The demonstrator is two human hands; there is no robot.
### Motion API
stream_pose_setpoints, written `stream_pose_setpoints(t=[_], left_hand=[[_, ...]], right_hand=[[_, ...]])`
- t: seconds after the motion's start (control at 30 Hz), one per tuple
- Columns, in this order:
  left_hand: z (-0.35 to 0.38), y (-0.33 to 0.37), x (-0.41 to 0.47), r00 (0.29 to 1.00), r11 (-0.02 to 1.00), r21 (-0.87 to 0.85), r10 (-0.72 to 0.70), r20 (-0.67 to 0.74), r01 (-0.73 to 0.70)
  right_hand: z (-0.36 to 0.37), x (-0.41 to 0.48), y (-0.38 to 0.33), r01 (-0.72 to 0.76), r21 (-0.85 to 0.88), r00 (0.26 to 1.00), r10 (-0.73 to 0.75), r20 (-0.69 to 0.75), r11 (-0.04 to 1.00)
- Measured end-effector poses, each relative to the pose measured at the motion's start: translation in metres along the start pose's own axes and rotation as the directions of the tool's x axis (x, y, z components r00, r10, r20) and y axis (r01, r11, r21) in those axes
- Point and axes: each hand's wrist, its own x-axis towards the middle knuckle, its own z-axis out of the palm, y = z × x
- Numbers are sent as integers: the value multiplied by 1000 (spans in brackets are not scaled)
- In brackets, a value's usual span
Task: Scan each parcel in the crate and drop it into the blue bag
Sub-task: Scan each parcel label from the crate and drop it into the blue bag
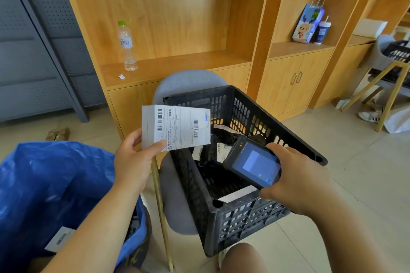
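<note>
You hold the parcel (177,127), a flat white box, in your left hand (135,159). The grip pinches its lower left corner: the thumb lies on the front face and the other fingers are behind. The shipping label with its barcodes faces you. The parcel is in the air, over the left side of the crate (244,221) and not yet over the blue bag (55,184).

Your right hand (297,178) holds the scanner (254,163) above the open crate. Here the grip is curled round the edges of the device. Its screen is lit and turned up to you, and its far end points toward the parcel, near it but apart from it.

The black crate rests on a grey chair (188,80). Inside it lie more parcels: dark ones with white labels (221,150) and a white one (238,195) near the front wall. The blue bag stands open at your left, just beside the chair, and one labelled package (60,238) is visible in it.

Behind the chair there is a wooden shelf (173,66) with a water bottle (127,47) standing upright. Further right, on another shelf, stand a paper gift bag (307,23) and a cup (322,32) side by side.
</note>
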Motion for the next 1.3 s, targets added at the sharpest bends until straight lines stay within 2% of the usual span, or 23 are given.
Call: stream_pose_setpoints(t=[0.2, 0.4, 0.57, 0.67, 0.77, 0.83, 0.9, 0.93, 1.03, 1.2, 1.3], left_hand=[[-4, -1, -2, 1000, 1000, -14, 0, -8, -1], [-31, 0, -14, 996, 985, -156, -85, -40, 78], [-83, -12, -38, 969, 957, -245, -197, -148, 157], [-125, -26, -52, 919, 954, -229, -259, -296, 195], [-166, -45, -56, 855, 961, -130, -277, -438, 245], [-189, -60, -52, 823, 924, -55, -362, -437, 378], [-205, -77, -49, 762, 802, 104, -507, -402, 589], [-210, -85, -51, 739, 732, 203, -546, -394, 650], [-213, -103, -59, 768, 656, 399, -536, -352, 641], [-194, -109, -55, 798, 646, 476, -540, -269, 597], [-175, -104, -46, 839, 683, 502, -505, -202, 531]], right_hand=[[3, -1, 0, 8, 56, 1000, -7, -26, 998], [8, 4, -20, 101, 134, 988, -83, -128, 986], [13, 12, -59, 228, 243, 969, -196, -149, 943], [19, 17, -88, 296, 243, 954, -271, -130, 924], [27, 19, -113, 353, 255, 935, -336, -110, 900], [33, 19, -127, 368, 273, 929, -358, -90, 889], [37, 18, -136, 377, 270, 925, -375, -62, 886], [39, 18, -139, 380, 262, 923, -381, -51, 887], [40, 17, -140, 377, 241, 924, -380, -39, 894], [36, 19, -131, 342, 194, 940, -339, -50, 920], [32, 21, -120, 323, 192, 946, -317, -65, 927]])
